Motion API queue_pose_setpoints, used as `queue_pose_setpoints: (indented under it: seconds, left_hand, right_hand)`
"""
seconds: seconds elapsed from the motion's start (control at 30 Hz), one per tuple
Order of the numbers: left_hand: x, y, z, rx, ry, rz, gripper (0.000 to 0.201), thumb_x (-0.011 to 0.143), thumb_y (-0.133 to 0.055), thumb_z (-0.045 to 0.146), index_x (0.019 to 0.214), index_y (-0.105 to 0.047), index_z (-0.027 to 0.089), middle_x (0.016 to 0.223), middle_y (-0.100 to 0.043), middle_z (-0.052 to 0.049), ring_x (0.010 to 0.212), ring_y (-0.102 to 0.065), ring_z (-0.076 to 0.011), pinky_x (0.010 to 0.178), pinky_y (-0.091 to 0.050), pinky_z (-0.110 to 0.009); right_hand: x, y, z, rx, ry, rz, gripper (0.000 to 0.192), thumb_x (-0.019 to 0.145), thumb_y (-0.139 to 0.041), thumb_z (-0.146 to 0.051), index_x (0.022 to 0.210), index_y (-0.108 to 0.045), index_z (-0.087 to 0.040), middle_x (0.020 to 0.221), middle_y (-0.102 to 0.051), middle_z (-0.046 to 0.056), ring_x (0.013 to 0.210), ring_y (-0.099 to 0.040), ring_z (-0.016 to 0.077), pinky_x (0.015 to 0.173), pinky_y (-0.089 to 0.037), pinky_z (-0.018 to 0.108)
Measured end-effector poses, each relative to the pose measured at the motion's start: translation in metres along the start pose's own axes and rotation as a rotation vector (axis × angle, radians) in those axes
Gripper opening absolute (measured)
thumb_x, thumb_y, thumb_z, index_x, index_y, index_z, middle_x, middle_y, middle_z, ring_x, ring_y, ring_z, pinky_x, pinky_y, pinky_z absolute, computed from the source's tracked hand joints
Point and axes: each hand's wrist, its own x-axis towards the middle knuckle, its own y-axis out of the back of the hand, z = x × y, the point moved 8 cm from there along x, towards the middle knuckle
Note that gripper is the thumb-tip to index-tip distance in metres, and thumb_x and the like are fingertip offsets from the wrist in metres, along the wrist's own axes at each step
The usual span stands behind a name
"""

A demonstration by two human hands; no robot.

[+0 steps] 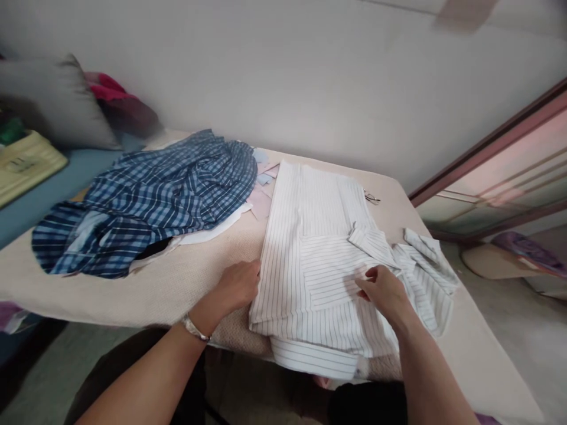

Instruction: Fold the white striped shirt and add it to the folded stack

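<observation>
The table (186, 283), covered with a beige cloth, fills the middle of the frame from the left edge to the lower right, and it gives a flat and wide surface, so the clothes can lie spread out. In the centre left lies a blue checked shirt (150, 200), crumpled and loose, well apart from both hands. In the centre right lies the white striped shirt (310, 248), flat and partly folded, its lower edge hanging a little over the near edge of the table, close to the person. The left hand (237, 289) rests at the left edge of this shirt, fingers bent and together against the cloth, it seems to keep the edge in place. The right hand (385, 289) lies on the shirt near the collar (416, 260), fingertips pinched on a fold of the striped cloth. Some small pale paper pieces (263, 177) lie between the two shirts.
</observation>
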Motion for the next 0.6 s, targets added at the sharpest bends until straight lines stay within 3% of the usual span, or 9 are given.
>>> queue_pose_setpoints:
  seconds: [0.1,0.2,0.3,0.37,0.6]
  left_hand:
    - [0.002,-0.002,0.000,0.017,0.011,-0.013,0.017,0.092,-0.047,0.026,0.106,-0.056,0.021,0.104,-0.071,-0.012,0.095,-0.068,-0.0293,0.072,-0.047,-0.037]
    - [0.002,-0.002,0.001,0.027,0.013,-0.026,0.019,0.092,-0.049,0.028,0.108,-0.056,0.020,0.105,-0.071,-0.013,0.097,-0.068,-0.0303,0.075,-0.048,-0.039]
    - [0.001,-0.002,0.002,0.005,0.010,-0.036,0.019,0.092,-0.049,0.027,0.108,-0.056,0.020,0.106,-0.071,-0.013,0.097,-0.068,-0.0308,0.077,-0.049,-0.040]
    - [0.001,-0.002,0.002,-0.011,0.019,-0.052,0.019,0.091,-0.051,0.028,0.108,-0.056,0.020,0.107,-0.070,-0.014,0.097,-0.068,-0.0311,0.077,-0.049,-0.041]
    - [0.002,-0.005,0.002,-0.019,0.055,-0.083,0.022,0.090,-0.049,0.028,0.110,-0.053,0.020,0.107,-0.069,-0.013,0.098,-0.067,-0.0310,0.078,-0.049,-0.041]
  right_hand:
    - [0.000,0.006,0.003,-0.188,0.006,0.000,0.020,0.083,-0.064,-0.028,0.099,-0.056,-0.017,0.071,-0.070,0.004,0.065,-0.069,0.0190,0.066,-0.046,0.029]
    - [-0.008,0.002,0.004,-0.260,0.048,-0.121,0.017,0.087,-0.061,-0.035,0.092,-0.055,-0.020,0.062,-0.066,0.003,0.066,-0.066,0.0208,0.063,-0.042,0.029]
    - [-0.029,-0.005,-0.022,-0.313,0.325,-0.185,0.010,0.084,-0.060,-0.022,0.087,-0.050,-0.022,0.073,-0.064,0.000,0.068,-0.062,0.0171,0.063,-0.038,0.027]
    - [-0.045,-0.008,-0.040,-0.429,0.460,-0.156,0.018,0.078,-0.057,-0.010,0.089,-0.050,-0.022,0.083,-0.062,0.001,0.071,-0.059,0.0156,0.063,-0.034,0.026]
    - [-0.065,-0.039,-0.060,-0.772,0.476,-0.208,0.029,0.087,-0.046,-0.007,0.110,-0.057,-0.019,0.100,-0.055,0.008,0.073,-0.057,0.0180,0.057,-0.025,0.028]
